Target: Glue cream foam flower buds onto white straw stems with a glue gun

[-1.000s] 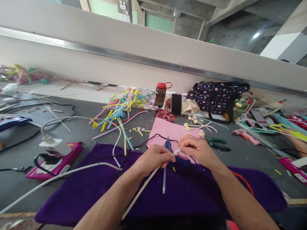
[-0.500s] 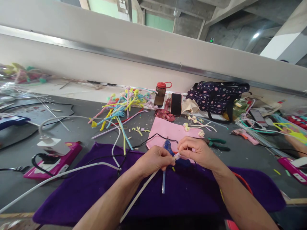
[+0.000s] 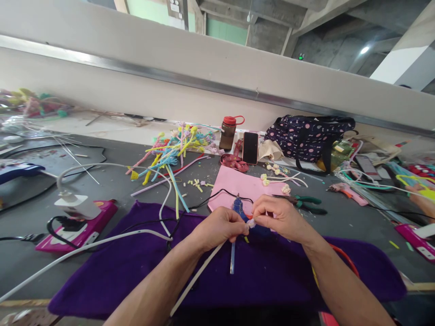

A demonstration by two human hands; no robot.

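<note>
Over the purple cloth (image 3: 136,271), my left hand (image 3: 219,227) is closed in a pinch on a white stem (image 3: 197,280) that slants down toward me. At its upper end sits a small pale pink and white flower-like piece (image 3: 251,223). My right hand (image 3: 280,217) pinches the other side of this piece, thumb and forefinger together. Behind and below my fingers lies a blue glue gun (image 3: 238,205), partly hidden, with a clear glue stick (image 3: 232,259) pointing toward me. Beyond them is a pink sheet (image 3: 226,183).
Green-handled pliers (image 3: 307,203) lie right of my right hand. Finished-looking small flowers (image 3: 265,180) rest on the pink sheet's far side. Further back are colourful fuzzy stems (image 3: 173,149), a bottle (image 3: 227,133), a phone (image 3: 250,148) and a patterned bag (image 3: 306,140). A power strip (image 3: 76,231) sits left, with cables.
Both hands stay nearly in place around the small flower-like piece. My right fingers have shifted very slightly against it, and the whole view has moved a little.
</note>
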